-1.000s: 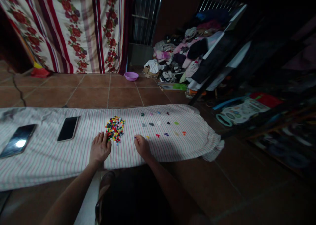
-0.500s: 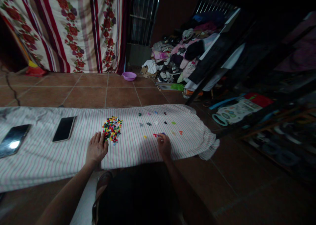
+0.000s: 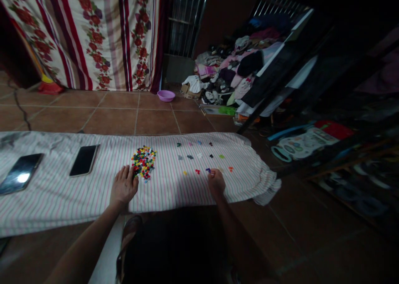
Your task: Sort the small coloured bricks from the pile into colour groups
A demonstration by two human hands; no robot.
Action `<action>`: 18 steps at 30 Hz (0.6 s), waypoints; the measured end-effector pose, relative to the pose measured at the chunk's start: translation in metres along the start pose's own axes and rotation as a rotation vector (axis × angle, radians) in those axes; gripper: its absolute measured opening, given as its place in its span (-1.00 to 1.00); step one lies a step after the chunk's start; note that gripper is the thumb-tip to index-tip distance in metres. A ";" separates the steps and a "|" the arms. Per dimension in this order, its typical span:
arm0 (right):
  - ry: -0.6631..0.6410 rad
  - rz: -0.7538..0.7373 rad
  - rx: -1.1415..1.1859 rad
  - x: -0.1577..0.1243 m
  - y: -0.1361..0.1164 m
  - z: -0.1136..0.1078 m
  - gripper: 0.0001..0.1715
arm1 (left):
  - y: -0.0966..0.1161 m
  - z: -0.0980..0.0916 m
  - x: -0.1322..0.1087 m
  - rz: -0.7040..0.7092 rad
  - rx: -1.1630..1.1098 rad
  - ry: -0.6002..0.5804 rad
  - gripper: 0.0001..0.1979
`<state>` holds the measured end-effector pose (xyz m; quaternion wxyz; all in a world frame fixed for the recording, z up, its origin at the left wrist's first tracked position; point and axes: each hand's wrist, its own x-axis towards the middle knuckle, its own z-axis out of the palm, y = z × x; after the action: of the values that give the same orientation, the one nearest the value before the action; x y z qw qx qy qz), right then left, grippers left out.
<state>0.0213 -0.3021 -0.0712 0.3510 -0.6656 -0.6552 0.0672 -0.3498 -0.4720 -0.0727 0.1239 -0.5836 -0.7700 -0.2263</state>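
A heap of small multicoloured pieces [image 3: 144,161] lies on the striped cloth [image 3: 168,192]. My left hand [image 3: 124,186] rests flat at the heap's lower left edge, its fingers spread. To the right, small groups of pieces are set out in rows by colour, among them red [image 3: 197,172], yellow [image 3: 185,173], white [image 3: 200,155], lime green [image 3: 221,156] and orange [image 3: 231,169]. My right hand [image 3: 216,182] is at the dark blue pieces [image 3: 208,170], fingertips pinched together; whatever they hold is too small to make out.
Two phones, one [image 3: 84,160] nearer the heap and another [image 3: 21,174] at the far left, lie on the cloth. Beyond it, a purple basin [image 3: 166,95] and a clothes pile [image 3: 233,68] are on the tiled floor. A dark slanted post [image 3: 258,109] stands at the right.
My right hand has moved slightly right, from beside the red pieces to the dark blue ones. My left hand stays by the heap. The whole view has shifted a little.
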 end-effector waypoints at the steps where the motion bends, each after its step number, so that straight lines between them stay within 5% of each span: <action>1: -0.002 -0.007 -0.004 0.000 0.000 0.001 -0.70 | 0.000 0.000 0.000 0.000 0.006 0.001 -0.45; 12: 0.023 -0.074 0.047 -0.006 0.000 -0.004 -0.63 | 0.001 -0.003 0.001 -0.005 0.017 -0.012 -0.46; 18: 0.072 -0.120 0.142 -0.009 -0.025 -0.001 -0.64 | 0.003 -0.007 0.002 -0.013 0.002 -0.033 -0.47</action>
<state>-0.0002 -0.3130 -0.0595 0.4240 -0.6005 -0.6745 0.0685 -0.3481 -0.4731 -0.0653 0.1101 -0.5823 -0.7758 -0.2166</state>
